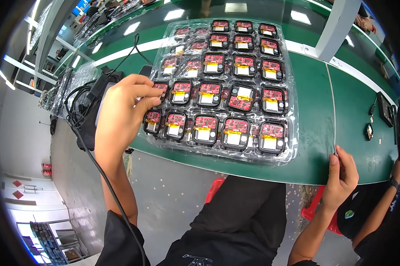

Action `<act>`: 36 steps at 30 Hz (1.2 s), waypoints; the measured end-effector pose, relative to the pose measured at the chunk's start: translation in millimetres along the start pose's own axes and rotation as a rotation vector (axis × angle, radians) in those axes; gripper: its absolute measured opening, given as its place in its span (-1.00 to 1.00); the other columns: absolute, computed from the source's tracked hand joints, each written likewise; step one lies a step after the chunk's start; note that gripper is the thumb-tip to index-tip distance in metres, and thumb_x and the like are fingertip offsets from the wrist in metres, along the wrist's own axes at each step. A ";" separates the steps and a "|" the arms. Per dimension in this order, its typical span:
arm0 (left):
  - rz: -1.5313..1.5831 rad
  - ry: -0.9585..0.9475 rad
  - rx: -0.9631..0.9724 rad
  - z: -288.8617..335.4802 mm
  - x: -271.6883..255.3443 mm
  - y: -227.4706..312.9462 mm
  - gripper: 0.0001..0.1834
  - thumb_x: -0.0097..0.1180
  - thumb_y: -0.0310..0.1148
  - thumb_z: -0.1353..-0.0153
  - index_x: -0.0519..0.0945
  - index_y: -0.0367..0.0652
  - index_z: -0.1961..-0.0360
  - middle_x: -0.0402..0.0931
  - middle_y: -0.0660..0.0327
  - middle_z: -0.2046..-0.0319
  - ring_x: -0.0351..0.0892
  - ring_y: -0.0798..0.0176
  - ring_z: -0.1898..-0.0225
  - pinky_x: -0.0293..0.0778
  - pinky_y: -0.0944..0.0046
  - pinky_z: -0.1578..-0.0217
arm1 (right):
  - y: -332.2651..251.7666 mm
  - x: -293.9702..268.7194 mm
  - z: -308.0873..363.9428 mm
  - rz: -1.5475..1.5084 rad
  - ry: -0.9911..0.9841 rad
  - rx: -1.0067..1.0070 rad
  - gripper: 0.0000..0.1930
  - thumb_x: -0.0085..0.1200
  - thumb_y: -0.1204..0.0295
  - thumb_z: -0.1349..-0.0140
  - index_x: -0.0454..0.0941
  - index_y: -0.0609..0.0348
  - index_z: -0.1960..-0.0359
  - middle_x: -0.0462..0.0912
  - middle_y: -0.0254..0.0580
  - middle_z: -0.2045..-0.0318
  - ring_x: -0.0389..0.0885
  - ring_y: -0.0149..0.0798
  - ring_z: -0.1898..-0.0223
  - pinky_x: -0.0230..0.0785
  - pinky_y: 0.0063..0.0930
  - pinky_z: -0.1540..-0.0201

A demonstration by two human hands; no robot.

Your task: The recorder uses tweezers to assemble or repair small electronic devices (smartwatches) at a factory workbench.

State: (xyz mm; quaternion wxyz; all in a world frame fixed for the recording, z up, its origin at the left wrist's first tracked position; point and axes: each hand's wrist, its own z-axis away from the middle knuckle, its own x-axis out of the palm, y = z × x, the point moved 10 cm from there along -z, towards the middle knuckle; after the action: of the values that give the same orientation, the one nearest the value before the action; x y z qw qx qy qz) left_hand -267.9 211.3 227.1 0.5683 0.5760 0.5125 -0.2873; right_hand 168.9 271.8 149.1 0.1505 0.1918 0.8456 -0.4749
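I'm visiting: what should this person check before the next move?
1. Left hand at the leftmost black-framed square module with red circuit board, second row from near: ok, fingertips at its edge.
2. Firmness of that grip: cannot tell.
3. Slim grey tool in right hand: ok, pinched.
4. Clear plastic tray on green table: ok, resting there.
5. Black cable clear of left forearm: not ok, crosses it in this view.

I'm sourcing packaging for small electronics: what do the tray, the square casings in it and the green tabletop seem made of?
Tray: probably thin, glossy clear plastic; its edges glint and green shows through.
Casings: likely black moulded plastic, judging by their smooth rounded frames, though coated metal is possible.
Green tabletop: smooth, faintly shiny, perhaps laminate or rubber matting; the look leaves it open.
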 end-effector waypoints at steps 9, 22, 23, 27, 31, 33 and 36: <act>0.206 -0.040 -0.100 -9.9 3.2 -20.5 -0.77 0.45 -0.52 -0.03 0.80 -0.23 0.23 0.64 0.17 0.15 0.64 0.19 0.17 0.52 0.21 0.18 | 0.0 0.0 0.7 0.005 0.009 0.005 -0.81 0.25 0.59 -0.31 0.69 0.39 0.07 0.60 -0.29 0.39 0.39 -0.53 0.46 0.14 -0.65 0.43; 0.314 -0.221 -0.093 -16.8 7.8 -28.2 -0.69 0.32 -0.62 -0.12 0.77 -0.24 0.07 0.59 0.24 0.06 0.57 0.33 0.14 0.53 0.30 0.11 | -3.3 -1.2 -0.1 0.000 0.017 -0.002 -0.81 0.26 0.58 -0.30 0.69 0.38 0.08 0.62 -0.26 0.38 0.43 -0.51 0.44 0.19 -0.64 0.40; 0.355 -0.196 -0.097 -17.4 6.6 -28.0 -0.65 0.32 -0.64 -0.10 0.75 -0.25 0.04 0.60 0.22 0.06 0.57 0.33 0.14 0.55 0.31 0.11 | -3.6 -1.6 -0.4 0.001 0.017 -0.004 -0.82 0.26 0.58 -0.30 0.69 0.37 0.09 0.63 -0.26 0.38 0.44 -0.51 0.44 0.20 -0.64 0.40; 0.396 -0.146 -0.088 -14.8 7.8 -33.0 -0.58 0.35 -0.66 -0.07 0.71 -0.29 -0.02 0.62 0.15 0.05 0.60 0.31 0.16 0.58 0.32 0.14 | -3.4 1.9 0.2 0.007 0.010 -0.019 -0.82 0.26 0.58 -0.30 0.69 0.37 0.09 0.63 -0.26 0.38 0.44 -0.51 0.44 0.20 -0.63 0.41; 0.390 -0.165 -0.069 -19.1 7.7 -27.5 -0.60 0.39 -0.61 -0.08 0.72 -0.30 -0.01 0.62 0.14 0.04 0.61 0.30 0.15 0.59 0.31 0.13 | -5.4 -0.1 -0.8 0.024 0.017 -0.015 -0.82 0.27 0.57 -0.30 0.69 0.37 0.10 0.63 -0.26 0.40 0.44 -0.50 0.45 0.19 -0.63 0.41; 0.366 -0.178 -0.061 -21.1 6.4 -27.9 -0.60 0.40 -0.59 -0.08 0.72 -0.29 -0.01 0.61 0.15 0.04 0.61 0.30 0.15 0.59 0.31 0.12 | -6.3 0.3 -0.9 0.039 0.019 -0.027 -0.82 0.27 0.57 -0.30 0.69 0.37 0.10 0.62 -0.26 0.40 0.43 -0.50 0.46 0.19 -0.63 0.42; 0.312 -0.206 -0.049 -21.7 4.7 -25.5 -0.60 0.41 -0.56 -0.08 0.72 -0.26 -0.01 0.61 0.17 0.05 0.61 0.29 0.15 0.60 0.30 0.11 | -6.6 1.5 -1.0 0.029 0.020 -0.028 -0.82 0.27 0.57 -0.30 0.70 0.37 0.10 0.62 -0.26 0.41 0.43 -0.50 0.46 0.18 -0.63 0.42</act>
State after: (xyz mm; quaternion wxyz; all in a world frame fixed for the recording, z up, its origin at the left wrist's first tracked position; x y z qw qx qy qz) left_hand -295.3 228.8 217.7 0.6691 0.6021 0.3630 -0.2408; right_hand 164.4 269.8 153.9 0.1516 0.2068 0.8506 -0.4590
